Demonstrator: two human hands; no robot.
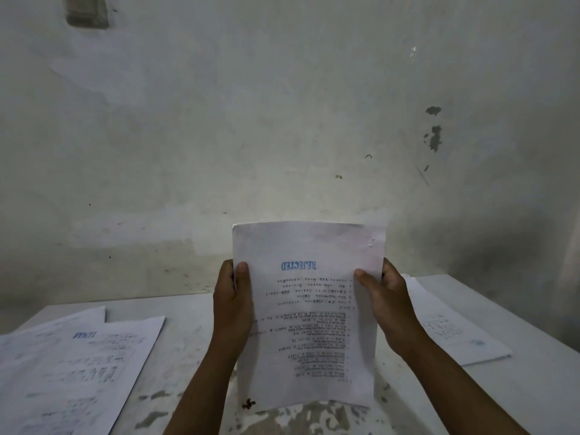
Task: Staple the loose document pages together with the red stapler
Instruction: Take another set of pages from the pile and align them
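I hold a set of white document pages (309, 312) upright over the middle of the table, text upside down with a blue "REJECTED" stamp near the top. My left hand (233, 302) grips the pages' left edge, thumb on the front. My right hand (384, 301) grips the right edge the same way. The bottom edge of the pages rests on or just above the tabletop. No red stapler is in view.
A white worn table (188, 356) stands against a stained wall (282, 120). Loose printed sheets (72, 372) lie overlapped at the left. Another sheet (455, 331) lies at the right, partly behind my right hand. A small dark speck (249, 403) sits by the pages' lower left corner.
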